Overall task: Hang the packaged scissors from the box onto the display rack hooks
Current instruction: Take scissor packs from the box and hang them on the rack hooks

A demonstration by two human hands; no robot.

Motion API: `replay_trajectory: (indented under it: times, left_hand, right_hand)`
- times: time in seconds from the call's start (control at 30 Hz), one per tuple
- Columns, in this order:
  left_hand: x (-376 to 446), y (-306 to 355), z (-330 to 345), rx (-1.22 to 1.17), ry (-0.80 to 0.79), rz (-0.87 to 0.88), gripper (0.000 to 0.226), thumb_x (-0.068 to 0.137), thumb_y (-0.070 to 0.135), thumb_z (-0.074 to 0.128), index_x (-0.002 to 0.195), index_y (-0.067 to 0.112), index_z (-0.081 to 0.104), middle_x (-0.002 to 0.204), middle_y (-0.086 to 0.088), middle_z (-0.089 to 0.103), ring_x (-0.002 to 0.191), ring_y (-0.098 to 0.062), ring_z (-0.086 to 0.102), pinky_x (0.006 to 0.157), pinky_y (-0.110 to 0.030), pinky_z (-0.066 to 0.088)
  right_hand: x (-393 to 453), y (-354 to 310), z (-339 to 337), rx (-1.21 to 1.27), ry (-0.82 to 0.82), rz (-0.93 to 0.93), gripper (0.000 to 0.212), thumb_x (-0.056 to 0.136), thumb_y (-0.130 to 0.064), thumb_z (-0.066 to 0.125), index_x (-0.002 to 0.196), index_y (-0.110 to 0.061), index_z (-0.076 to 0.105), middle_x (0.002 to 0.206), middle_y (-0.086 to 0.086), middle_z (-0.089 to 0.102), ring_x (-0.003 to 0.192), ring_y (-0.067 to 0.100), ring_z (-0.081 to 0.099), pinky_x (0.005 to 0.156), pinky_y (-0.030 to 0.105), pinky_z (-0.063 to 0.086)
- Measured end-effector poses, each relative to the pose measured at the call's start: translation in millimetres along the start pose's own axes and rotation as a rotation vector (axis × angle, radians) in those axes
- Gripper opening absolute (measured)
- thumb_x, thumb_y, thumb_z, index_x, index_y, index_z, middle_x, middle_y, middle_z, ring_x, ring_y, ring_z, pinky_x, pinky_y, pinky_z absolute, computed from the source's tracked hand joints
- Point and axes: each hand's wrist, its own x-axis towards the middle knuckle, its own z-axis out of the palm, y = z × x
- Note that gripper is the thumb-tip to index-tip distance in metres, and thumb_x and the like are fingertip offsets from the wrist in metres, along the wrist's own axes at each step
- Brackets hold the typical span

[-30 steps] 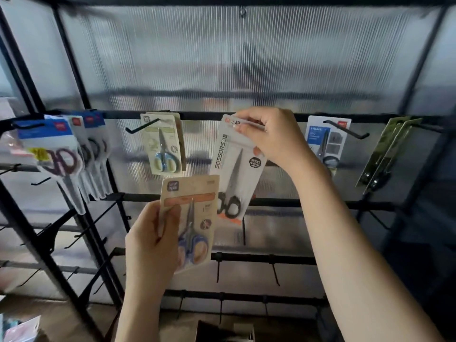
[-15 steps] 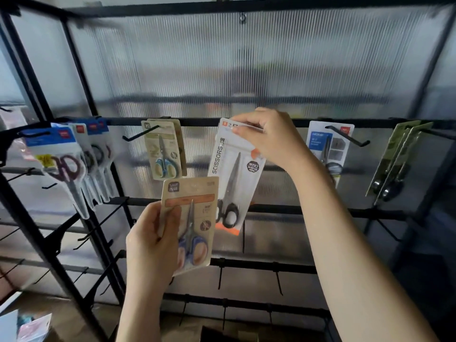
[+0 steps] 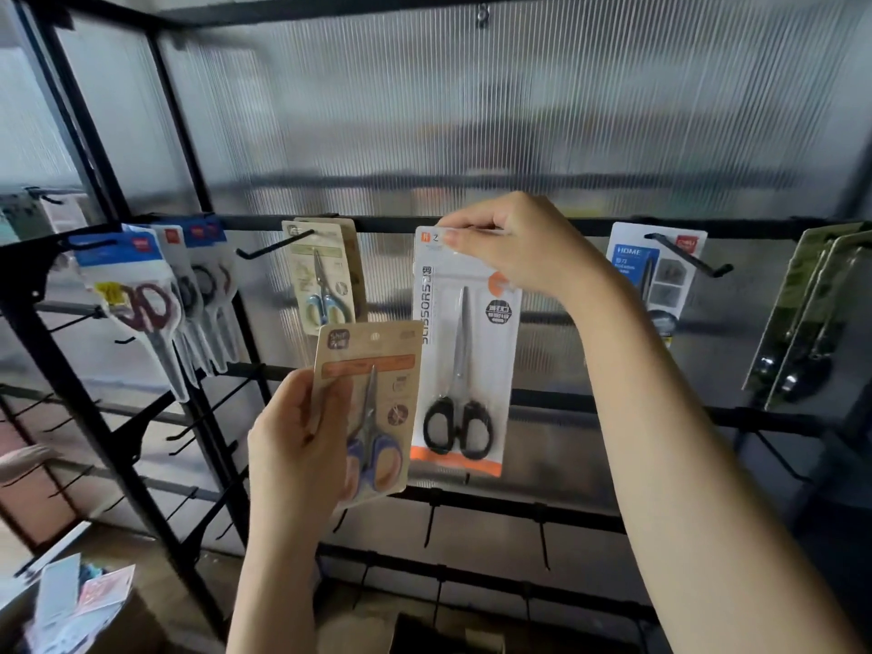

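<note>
- A black display rack stands before ribbed translucent panels.
- The right hand pinches the black-handled scissors pack by its top at the rail, presumably to reach a hook.
- The left hand grips the blue-handled pack lower, likely waiting its turn.

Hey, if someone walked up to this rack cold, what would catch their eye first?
Probably the right hand pinching the top of a white pack of black-handled scissors up at the black top rail, centre frame. Just below-left, the left hand grips a tan card of blue-handled scissors. Far left hangs a fanned row of blue-topped scissor packs.
</note>
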Motion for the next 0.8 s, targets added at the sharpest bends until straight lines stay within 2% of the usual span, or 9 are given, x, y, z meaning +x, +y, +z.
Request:
replay_trajectory:
  times: [0.07, 0.13, 0.2, 0.37, 0.43, 0.53, 0.63, 0.73, 0.8]
  left_hand:
    - [-4, 2, 0, -0.011, 0.005, -0.007, 0.017, 0.094, 0.017, 0.055, 0.079, 0.025, 0.059, 0.071, -0.002, 0.063, 0.066, -0.017, 0.055, 0.059, -0.031, 0.043]
    - [-8, 3, 1, -0.013, 0.019, -0.003, 0.018, 0.094, 0.019, 0.055, 0.078, 0.028, 0.059, 0.07, 0.001, 0.063, 0.065, -0.013, 0.054, 0.059, -0.03, 0.043]
    - [-12, 4, 2, 0.004, 0.039, 0.002, 0.019, 0.094, 0.02, 0.054, 0.078, 0.03, 0.059, 0.069, 0.009, 0.063, 0.063, -0.007, 0.053, 0.057, -0.02, 0.041]
    - [-20, 3, 8, 0.012, 0.069, -0.009, 0.021, 0.093, 0.018, 0.055, 0.075, 0.03, 0.057, 0.064, 0.018, 0.059, 0.058, -0.003, 0.048, 0.053, -0.013, 0.037]
    - [-21, 3, 11, 0.012, 0.066, -0.012, 0.022, 0.093, 0.018, 0.056, 0.074, 0.029, 0.057, 0.063, 0.018, 0.059, 0.056, -0.003, 0.046, 0.052, -0.013, 0.036]
    - [-16, 4, 12, -0.006, 0.06, -0.016, 0.018, 0.093, 0.019, 0.056, 0.077, 0.028, 0.059, 0.065, 0.015, 0.06, 0.059, -0.004, 0.049, 0.055, -0.017, 0.038]
    - [-11, 4, 13, -0.016, 0.054, -0.007, 0.015, 0.093, 0.02, 0.056, 0.081, 0.027, 0.06, 0.072, 0.013, 0.063, 0.063, -0.005, 0.054, 0.057, -0.017, 0.041]
    - [-6, 3, 11, -0.016, 0.035, -0.007, 0.012, 0.093, 0.021, 0.057, 0.083, 0.025, 0.062, 0.077, 0.007, 0.065, 0.072, -0.018, 0.06, 0.065, -0.033, 0.048]
    - [-1, 0, 7, -0.013, 0.007, -0.008, 0.011, 0.093, 0.02, 0.057, 0.085, 0.024, 0.063, 0.079, 0.005, 0.066, 0.074, -0.023, 0.061, 0.066, -0.036, 0.049]
  right_hand:
    - [-3, 6, -1, 0.009, -0.02, -0.022, 0.023, 0.095, -0.026, 0.055, 0.115, -0.028, 0.067, 0.089, -0.004, 0.069, 0.054, 0.017, 0.06, 0.062, 0.024, 0.056]
    - [-6, 12, 1, -0.023, -0.047, -0.053, 0.025, 0.096, -0.027, 0.052, 0.118, -0.031, 0.065, 0.094, 0.014, 0.07, 0.051, 0.01, 0.059, 0.071, 0.032, 0.057]
    - [-8, 15, 2, -0.023, -0.051, -0.067, 0.025, 0.097, -0.028, 0.051, 0.118, -0.032, 0.064, 0.097, 0.018, 0.069, 0.049, 0.008, 0.06, 0.072, 0.034, 0.056]
    - [-3, 11, 1, -0.021, -0.038, -0.1, 0.023, 0.095, -0.025, 0.055, 0.114, -0.026, 0.068, 0.103, -0.006, 0.069, 0.058, 0.02, 0.065, 0.059, 0.021, 0.055]
    - [0, 13, 1, -0.008, -0.038, -0.087, 0.022, 0.094, -0.024, 0.057, 0.112, -0.026, 0.069, 0.097, -0.008, 0.068, 0.055, 0.021, 0.064, 0.055, 0.02, 0.054]
    - [1, 18, 0, 0.083, -0.052, -0.075, 0.022, 0.092, -0.024, 0.06, 0.112, -0.024, 0.07, 0.094, -0.004, 0.07, 0.074, 0.034, 0.066, 0.055, 0.025, 0.056]
    - [-2, 21, 1, 0.095, -0.087, -0.088, 0.026, 0.095, -0.022, 0.057, 0.119, -0.021, 0.065, 0.095, -0.013, 0.068, 0.081, 0.026, 0.068, 0.06, 0.014, 0.051]
    - [-3, 17, 4, 0.097, -0.099, -0.091, 0.028, 0.097, -0.022, 0.052, 0.122, -0.021, 0.063, 0.088, -0.024, 0.063, 0.07, 0.013, 0.064, 0.06, 0.018, 0.054]
    - [-1, 14, 6, 0.107, -0.064, -0.069, 0.025, 0.096, -0.022, 0.054, 0.118, -0.022, 0.066, 0.084, -0.016, 0.066, 0.063, 0.02, 0.062, 0.056, 0.021, 0.053]
